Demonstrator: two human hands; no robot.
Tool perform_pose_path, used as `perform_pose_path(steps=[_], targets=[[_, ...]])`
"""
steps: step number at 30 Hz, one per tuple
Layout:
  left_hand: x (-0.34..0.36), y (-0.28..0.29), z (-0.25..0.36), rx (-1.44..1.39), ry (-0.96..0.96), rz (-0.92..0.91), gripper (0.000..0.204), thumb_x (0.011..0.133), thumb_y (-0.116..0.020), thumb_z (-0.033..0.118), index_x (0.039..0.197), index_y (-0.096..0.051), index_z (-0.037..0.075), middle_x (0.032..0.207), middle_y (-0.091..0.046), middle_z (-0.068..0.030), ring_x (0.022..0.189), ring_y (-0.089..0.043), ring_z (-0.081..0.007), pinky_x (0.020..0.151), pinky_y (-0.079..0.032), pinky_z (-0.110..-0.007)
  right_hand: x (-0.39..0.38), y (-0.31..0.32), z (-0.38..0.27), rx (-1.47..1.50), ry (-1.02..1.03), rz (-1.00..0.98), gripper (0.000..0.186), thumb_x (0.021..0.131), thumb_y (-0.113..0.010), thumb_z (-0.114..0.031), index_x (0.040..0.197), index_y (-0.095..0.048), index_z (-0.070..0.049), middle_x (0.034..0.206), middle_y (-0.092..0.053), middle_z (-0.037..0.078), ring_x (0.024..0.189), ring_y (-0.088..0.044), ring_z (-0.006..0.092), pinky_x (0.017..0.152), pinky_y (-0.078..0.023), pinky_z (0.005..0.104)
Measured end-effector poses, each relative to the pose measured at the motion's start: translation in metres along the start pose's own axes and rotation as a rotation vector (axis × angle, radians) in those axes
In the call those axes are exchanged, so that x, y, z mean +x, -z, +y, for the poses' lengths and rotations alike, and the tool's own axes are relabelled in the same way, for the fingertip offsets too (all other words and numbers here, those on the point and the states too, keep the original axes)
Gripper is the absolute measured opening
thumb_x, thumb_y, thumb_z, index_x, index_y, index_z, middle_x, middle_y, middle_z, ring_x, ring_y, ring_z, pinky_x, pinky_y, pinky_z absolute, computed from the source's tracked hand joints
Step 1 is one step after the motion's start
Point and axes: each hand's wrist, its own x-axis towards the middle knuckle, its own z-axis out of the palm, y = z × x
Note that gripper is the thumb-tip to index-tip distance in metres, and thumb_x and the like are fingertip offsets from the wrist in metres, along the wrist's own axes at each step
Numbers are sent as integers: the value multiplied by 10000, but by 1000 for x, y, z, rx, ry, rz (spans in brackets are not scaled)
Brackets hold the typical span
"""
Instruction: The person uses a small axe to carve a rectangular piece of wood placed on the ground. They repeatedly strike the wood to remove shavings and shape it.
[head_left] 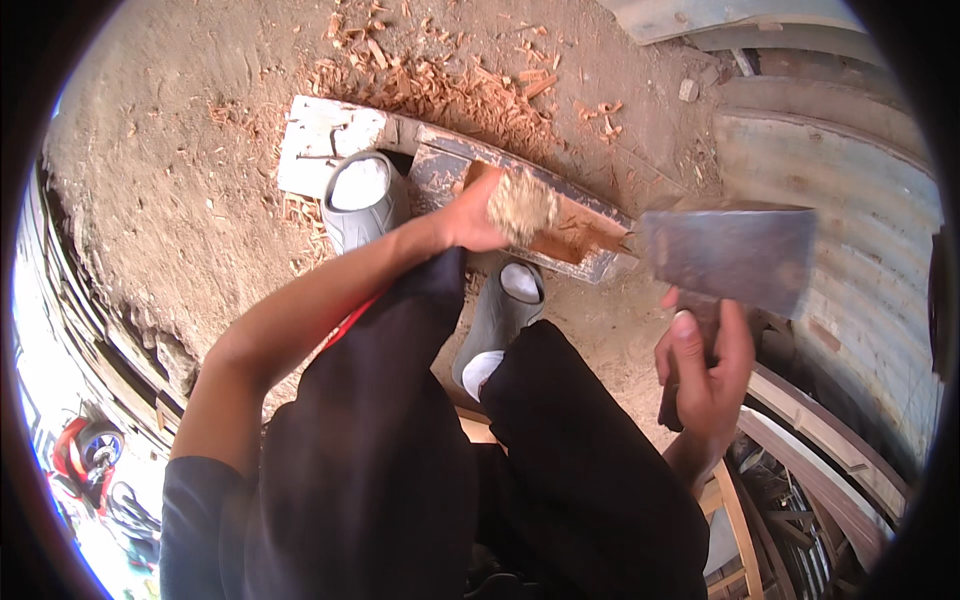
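Left hand (470, 218) clamped round the frayed top of a stiff wooden stake (530, 215) propped on the plank (440, 165), right hand (705, 375) wrapped tight round a heavy hatchet (725, 255), best gripped low on its handle.

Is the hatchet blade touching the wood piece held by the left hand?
Apart. In the head view the hatchet blade is raised to the right of the wood piece held by the left hand, with ground visible between them.
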Motion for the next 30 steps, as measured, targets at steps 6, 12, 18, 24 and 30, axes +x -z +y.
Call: perform_pose_path(steps=[6,12,18,24,30], targets=[[10,4,14,-1921,864,-132,287,882,-663,172,1135,-645,38,1097,-709,-156,1026,-688,-298,954,-525,-403,6,-29,37,-232,202,-25,227,1013,-578,-148,1145,-544,33,842,-657,131,579,-585,176,539,-454,315],[11,41,35,-931,454,-182,224,752,-724,154,914,-652,16,810,-675,-225,803,-676,-396,718,-535,-456,20,-28,33,-468,131,-346,251,966,-640,-151,1155,-585,6,898,-675,251,812,-661,458,679,-514,488],[9,37,40,-1151,322,-291,203,716,-717,132,836,-598,19,762,-649,-176,773,-658,-395,670,-498,-472,0,-10,44,-429,70,-273,291,967,-639,-154,1202,-592,11,998,-690,256,909,-669,471,765,-529,466],[5,32,43,-1125,303,-310,216,692,-717,125,813,-571,22,741,-630,-165,775,-654,-386,668,-483,-488,-6,-4,55,-285,-117,-247,336,985,-622,-175,1248,-564,25,1053,-691,260,985,-669,454,817,-516,448],[-11,22,53,-1049,98,-416,251,621,-710,105,817,-564,51,730,-621,-142,752,-641,-372,657,-490,-480,-14,-8,63,-241,-182,-274,369,997,-609,-196,1295,-531,7,1043,-686,273,982,-662,478,802,-518,459]])
